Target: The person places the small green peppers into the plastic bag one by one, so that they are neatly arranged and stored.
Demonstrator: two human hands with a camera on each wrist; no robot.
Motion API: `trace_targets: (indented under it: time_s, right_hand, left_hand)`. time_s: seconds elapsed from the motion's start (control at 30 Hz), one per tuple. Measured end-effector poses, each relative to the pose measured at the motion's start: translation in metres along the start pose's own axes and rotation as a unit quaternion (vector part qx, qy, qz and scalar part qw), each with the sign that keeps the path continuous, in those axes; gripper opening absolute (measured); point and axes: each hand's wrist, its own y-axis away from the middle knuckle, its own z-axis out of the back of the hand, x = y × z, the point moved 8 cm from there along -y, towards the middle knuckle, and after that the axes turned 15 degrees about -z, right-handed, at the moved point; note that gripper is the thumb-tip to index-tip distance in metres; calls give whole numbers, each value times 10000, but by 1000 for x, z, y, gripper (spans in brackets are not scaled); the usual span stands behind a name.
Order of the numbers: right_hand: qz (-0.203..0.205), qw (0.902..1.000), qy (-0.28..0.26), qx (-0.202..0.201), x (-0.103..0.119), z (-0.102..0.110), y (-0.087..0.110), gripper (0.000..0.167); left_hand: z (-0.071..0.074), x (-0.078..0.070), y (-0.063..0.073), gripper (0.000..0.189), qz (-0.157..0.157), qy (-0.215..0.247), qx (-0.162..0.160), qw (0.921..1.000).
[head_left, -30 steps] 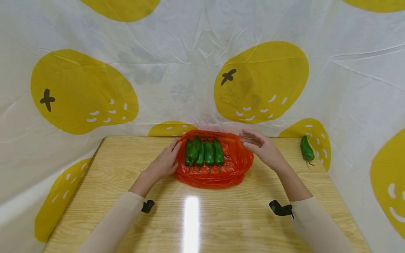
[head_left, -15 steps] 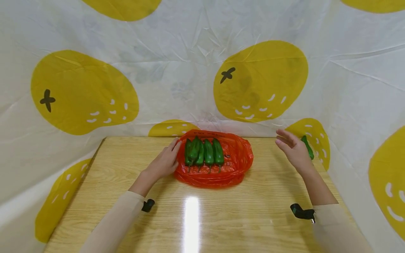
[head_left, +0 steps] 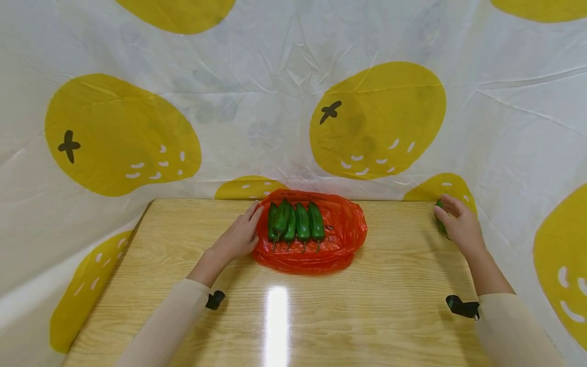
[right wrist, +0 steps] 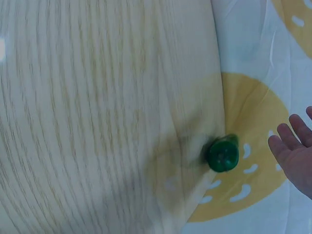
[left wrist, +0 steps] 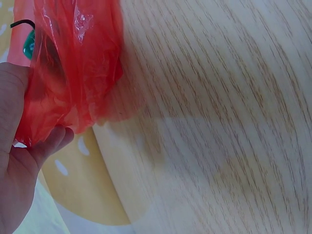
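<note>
A red plastic bag (head_left: 345, 227) lies spread with its mouth open on the table, with several green peppers (head_left: 302, 223) side by side inside. My left hand (head_left: 235, 235) holds its left edge; in the left wrist view, thumb and fingers pinch the thin red film. One loose green pepper (head_left: 441, 220) is at the far right of the table, partly covered by my right hand (head_left: 465, 233) in the head view. From the right wrist, that hand's fingers (right wrist: 288, 137) look extended and apart from the pepper.
The wooden table (head_left: 348, 316) ends against a white cloth (head_left: 257, 127) printed with yellow fruit, which rises at the back and both sides. A black wrist camera (head_left: 462, 307) is strapped to the right forearm; another sits on the left.
My right hand has moved from beside the bag's right edge across to the loose pepper at the far right. The left hand has stayed at the bag, and the bagged peppers have not moved.
</note>
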Motion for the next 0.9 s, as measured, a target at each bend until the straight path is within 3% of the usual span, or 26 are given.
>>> trace_targets:
  time_s: [0.17,0.53,0.7,0.9]
  right_hand:
    - [-188,9993,294,-107,-15,8,-8,77]
    - [-587,9942,883,167,-51,1,-30,83]
    - [-631,9902,1219,258,-57,-4,-39,84]
    - [-508,9875,1487,75,-56,-6,-39,72]
  left_hand:
    - [2,-2,0,76,-62,-85,-81,9999]
    - [4,-2,2,77,-48,-154,-47,9999]
    - [4,-3,2,77,-100,-201,-30,9997]
    - [5,-5,0,79,-172,-181,-106,9996]
